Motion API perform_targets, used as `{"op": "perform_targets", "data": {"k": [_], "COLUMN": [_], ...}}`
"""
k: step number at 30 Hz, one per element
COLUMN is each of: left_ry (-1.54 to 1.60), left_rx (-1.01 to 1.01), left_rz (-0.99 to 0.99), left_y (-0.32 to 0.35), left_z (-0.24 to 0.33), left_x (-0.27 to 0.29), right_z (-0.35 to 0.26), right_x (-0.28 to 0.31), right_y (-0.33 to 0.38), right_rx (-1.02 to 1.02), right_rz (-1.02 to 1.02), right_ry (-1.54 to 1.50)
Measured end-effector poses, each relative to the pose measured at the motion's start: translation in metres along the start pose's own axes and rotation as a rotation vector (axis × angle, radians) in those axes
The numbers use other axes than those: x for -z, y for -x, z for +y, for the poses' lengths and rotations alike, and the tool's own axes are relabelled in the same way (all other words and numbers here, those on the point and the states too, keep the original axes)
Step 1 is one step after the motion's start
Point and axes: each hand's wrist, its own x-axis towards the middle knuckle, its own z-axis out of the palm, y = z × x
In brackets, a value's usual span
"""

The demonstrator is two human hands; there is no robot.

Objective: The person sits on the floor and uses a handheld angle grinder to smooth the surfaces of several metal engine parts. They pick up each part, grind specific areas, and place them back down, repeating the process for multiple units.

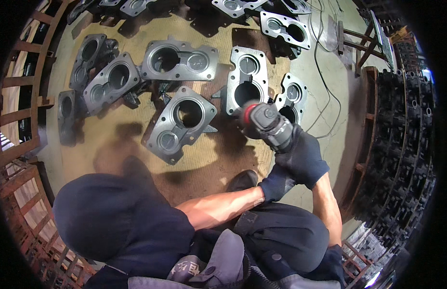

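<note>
An angle grinder point(274, 126) with a dark body and a blurred red ring at its head is in my gloved hands. My right hand point(305, 156) is wrapped round its body. Just below and left of it, my left hand point(280, 182) is closed at the rear of the tool, its fingers partly hidden. The grinder's head overlaps the lower end of an upright grey metal casting point(247, 79) with two round openings. Close on the right stands a similar casting point(293, 91), partly behind the tool. Left of the grinder lies a tilted casting point(204, 123).
More castings point(180, 59) stand on a tan corrugated sheet point(204, 166) on the floor. A black cable point(322, 72) runs along the floor at right. Wooden crates point(16, 82) line the left side; stacked dark metal parts point(399, 139) rise on the right.
</note>
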Motion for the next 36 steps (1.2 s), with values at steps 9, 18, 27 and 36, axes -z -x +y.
{"op": "perform_targets", "data": {"k": [9,18,27,36], "left_ry": [-0.707,-0.549,-0.277,0.861], "left_rx": [-0.287,-0.319,-0.323,-0.019], "left_rz": [-0.124,-0.099,-0.233,-0.407], "left_y": [-0.014,-0.021,-0.074,-0.069], "left_z": [-0.024,-0.025,0.062,-0.026], "left_x": [0.003,0.022,0.028,0.064], "right_z": [0.014,-0.017,-0.047,-0.045], "right_x": [0.010,0.015,0.038,0.025], "right_y": [0.011,-0.006,-0.086,-0.046], "right_rx": [-0.085,-0.040,0.080,0.020], "right_rz": [-0.021,-0.037,0.051,-0.077], "right_ry": [0.077,0.098,0.070,0.075]}}
